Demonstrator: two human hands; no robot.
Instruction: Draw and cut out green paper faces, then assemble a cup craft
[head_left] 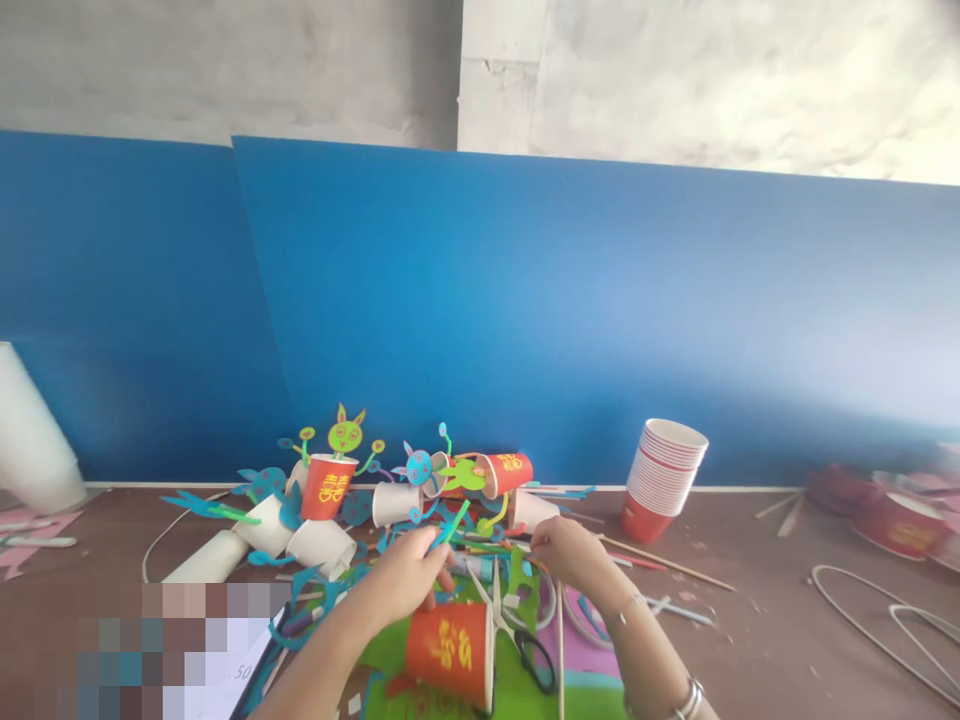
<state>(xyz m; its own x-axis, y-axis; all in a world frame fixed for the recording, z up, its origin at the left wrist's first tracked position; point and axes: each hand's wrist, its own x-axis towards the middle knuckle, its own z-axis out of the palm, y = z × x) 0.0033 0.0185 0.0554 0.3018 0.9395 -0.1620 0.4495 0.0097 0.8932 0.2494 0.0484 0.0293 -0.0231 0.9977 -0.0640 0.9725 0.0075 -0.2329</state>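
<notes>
My left hand pinches a green-and-blue paper strip that sticks up past the fingertips. To its right, my right hand is closed with the fingertips curled down over the pile; whatever it grips, if anything, is hidden. Just below my left hand a red paper cup with gold characters lies on its side. Black-handled scissors rest between the hands with their blades apart. Behind, a red cup bears a green paper animal head, and a blue rabbit head stands beside it.
A tall stack of paper cups stands at the back right. Thin wooden sticks and paper scraps lie about. A white cable loops across the right side of the brown table. A blue partition closes off the back.
</notes>
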